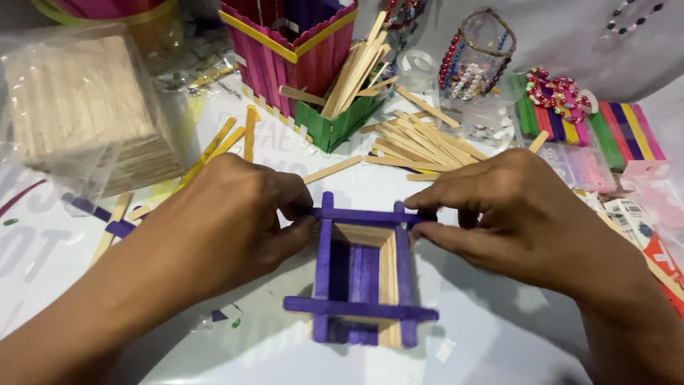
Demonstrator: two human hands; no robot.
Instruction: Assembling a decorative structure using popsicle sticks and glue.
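**Stick frame at a delicate stage**

Hands pinch opposite ends of a purple wooden craft stick (367, 214) atop a small square purple-and-plain stick box (362, 281) on the white surface (499, 335): left hand (235, 228), right hand (509, 210). Uneven pressure could skew the stick or shift the stacked layers.

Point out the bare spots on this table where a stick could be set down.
Bare patches: the table near edge, right of the purple frame under the right hand; and below the left hand, left of the frame. Crowded: behind the hands, with loose sticks, the pink box and beads.
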